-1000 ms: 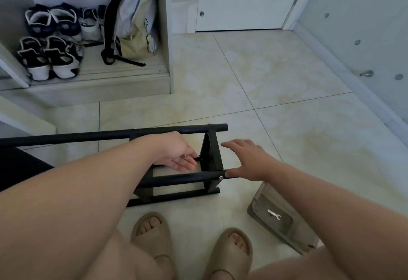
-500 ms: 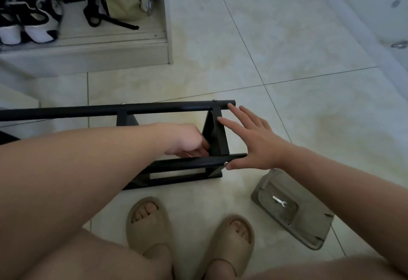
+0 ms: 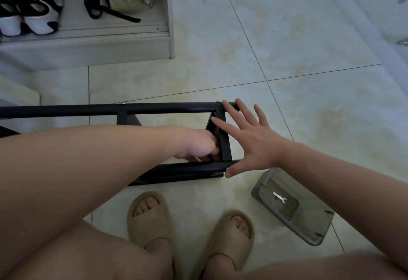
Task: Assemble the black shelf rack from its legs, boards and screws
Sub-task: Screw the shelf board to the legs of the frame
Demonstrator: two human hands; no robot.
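Head cam: R hand (image 3: 254, 142) splayed on rack (image 3: 154, 108); L hand (image 3: 198, 142) curled, grip unclear; wrench (image 3: 279, 197) in tray (image 3: 309, 229) nearby.

Bare tiled floor (image 3: 287, 36) lies open beyond and right of the black rack frame (image 3: 154, 108); the left hand (image 3: 198, 145) fills the gap between its rails; the right hand (image 3: 249, 142) spreads across the frame's end; a grey tray (image 3: 309, 220) sits near the close rail's tip; sandalled feet (image 3: 146, 220) crowd the near side

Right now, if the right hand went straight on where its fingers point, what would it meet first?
The far rail; the right hand has fingertips over its end, though contact is unclear.
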